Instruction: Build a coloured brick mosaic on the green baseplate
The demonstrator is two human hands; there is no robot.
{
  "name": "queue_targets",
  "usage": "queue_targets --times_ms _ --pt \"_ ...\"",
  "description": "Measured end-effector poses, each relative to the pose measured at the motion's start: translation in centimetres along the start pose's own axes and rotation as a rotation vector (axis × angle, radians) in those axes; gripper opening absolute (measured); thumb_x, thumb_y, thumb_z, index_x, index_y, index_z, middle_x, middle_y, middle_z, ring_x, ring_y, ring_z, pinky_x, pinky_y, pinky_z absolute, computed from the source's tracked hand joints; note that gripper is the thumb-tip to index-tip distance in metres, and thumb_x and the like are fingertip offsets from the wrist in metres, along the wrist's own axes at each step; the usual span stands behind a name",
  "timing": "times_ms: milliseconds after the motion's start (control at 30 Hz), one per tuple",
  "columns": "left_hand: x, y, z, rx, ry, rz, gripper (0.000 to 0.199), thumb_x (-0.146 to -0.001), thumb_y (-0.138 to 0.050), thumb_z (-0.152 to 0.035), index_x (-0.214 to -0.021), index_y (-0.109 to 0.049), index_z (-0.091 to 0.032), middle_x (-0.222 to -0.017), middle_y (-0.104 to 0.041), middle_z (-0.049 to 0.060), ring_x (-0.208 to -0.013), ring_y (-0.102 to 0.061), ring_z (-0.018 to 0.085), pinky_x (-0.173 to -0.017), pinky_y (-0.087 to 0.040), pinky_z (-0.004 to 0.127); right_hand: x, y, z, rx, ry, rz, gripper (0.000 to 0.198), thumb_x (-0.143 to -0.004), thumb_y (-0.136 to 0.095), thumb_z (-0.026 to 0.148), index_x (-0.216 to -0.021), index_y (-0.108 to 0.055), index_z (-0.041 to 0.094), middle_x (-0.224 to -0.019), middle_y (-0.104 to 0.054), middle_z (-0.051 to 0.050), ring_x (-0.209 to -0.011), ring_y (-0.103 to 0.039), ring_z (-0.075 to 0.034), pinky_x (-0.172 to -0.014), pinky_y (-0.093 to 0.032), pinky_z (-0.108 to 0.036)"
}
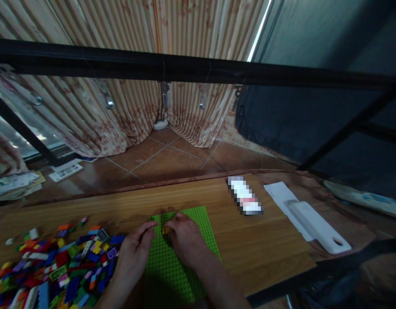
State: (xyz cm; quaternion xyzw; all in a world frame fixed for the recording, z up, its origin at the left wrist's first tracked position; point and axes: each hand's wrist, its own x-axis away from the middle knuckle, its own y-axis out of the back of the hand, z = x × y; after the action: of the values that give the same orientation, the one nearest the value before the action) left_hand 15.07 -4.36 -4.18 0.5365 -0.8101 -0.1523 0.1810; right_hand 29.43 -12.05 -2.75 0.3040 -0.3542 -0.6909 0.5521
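Observation:
A green studded baseplate (170,268) lies on the wooden table under both hands. My right hand (187,238) is over its far part, with thumb and fingers pinched on a small yellow-orange brick (166,230) at or just above the studs. Whether the brick is pressed down, I cannot tell. Over the plate's left edge is my left hand (136,249), its thumb and fingertips drawn together. Anything between those fingertips is too small or hidden to make out. A heap of loose, many-coloured toy bricks (61,259) spreads just left of my left hand.
Right of the plate lies a phone (245,195), its screen blurred out. Farther right are a white sheet of paper (280,193) and a white flat object with a hole (322,225). A dark metal bar (191,68) crosses in front of striped curtains (120,34).

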Motion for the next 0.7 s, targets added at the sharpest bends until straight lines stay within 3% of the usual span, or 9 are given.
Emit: queue_targets --times_ms 167,433,700 --pt "0.02 -0.38 0.29 0.019 -0.007 0.015 0.041 -0.079 -0.053 -0.045 -0.102 -0.070 -0.017 -0.062 -0.056 -0.002 -0.052 -0.051 0.015 -0.049 -0.040 0.024 0.06 0.08 -0.08 -0.046 -0.006 0.012 0.019 -0.087 -0.053 0.012 -0.093 -0.069 0.019 -0.096 -0.064 -0.007 -0.092 -0.059 -0.019 -0.082 -0.042 -0.029" --pt "-0.01 -0.36 0.15 0.035 0.000 0.005 0.041 -0.077 -0.055 -0.050 -0.097 -0.069 -0.016 -0.054 -0.056 -0.003 -0.050 -0.054 0.016 -0.048 -0.041 0.024 -0.21 -0.04 -0.24 -0.050 -0.036 0.002 0.014 -0.086 -0.056 0.014 -0.095 -0.067 0.018 -0.096 -0.065 -0.007 -0.094 -0.060 -0.020 -0.085 -0.042 -0.029" --pt "0.60 -0.29 0.52 0.012 -0.087 0.019 0.030 -0.084 -0.051 -0.034 -0.100 -0.070 -0.018 -0.078 -0.070 0.002 -0.062 -0.061 0.015 -0.058 -0.047 0.024 -0.06 0.12 -0.82 -0.073 -0.022 -0.003 0.011 -0.088 -0.057 0.014 -0.086 -0.067 0.020 -0.089 -0.065 -0.004 -0.085 -0.060 -0.018 -0.079 -0.042 -0.028"
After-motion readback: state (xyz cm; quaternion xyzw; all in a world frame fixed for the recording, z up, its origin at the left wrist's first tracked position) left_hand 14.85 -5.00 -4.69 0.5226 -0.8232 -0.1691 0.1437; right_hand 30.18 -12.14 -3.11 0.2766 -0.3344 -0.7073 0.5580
